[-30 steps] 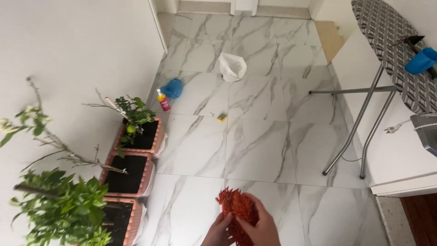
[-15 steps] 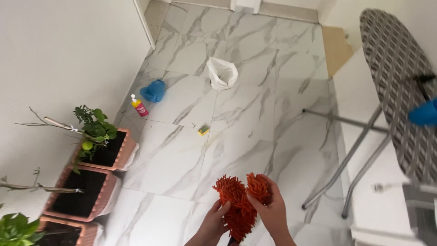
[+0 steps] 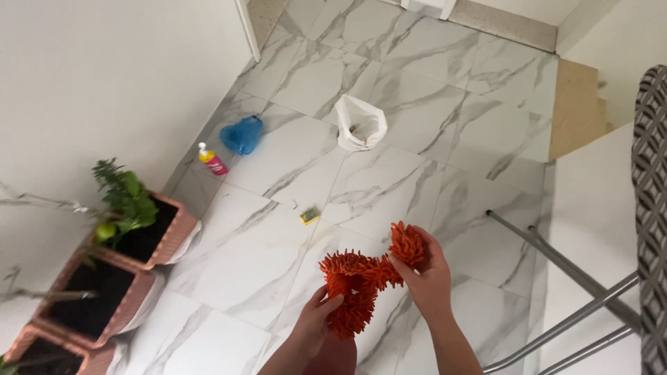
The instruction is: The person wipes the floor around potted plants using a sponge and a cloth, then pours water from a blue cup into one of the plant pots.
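Both hands have spread apart: left hand (image 3: 316, 321) and right hand (image 3: 425, 276) each pinch the orange chenille mop pad (image 3: 365, 281), fingers closed.

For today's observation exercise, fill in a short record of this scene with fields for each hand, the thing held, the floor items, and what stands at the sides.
left hand: left hand grips the lower end of the orange chenille mop pad
right hand: right hand holds the pad's upper end
floor items: white plastic bag, blue plastic bag, pink and yellow bottle, small yellow-green item
floor: white marble-look tiles
left side: terracotta planters with plants, along the wall
right side: patterned ironing board on metal legs
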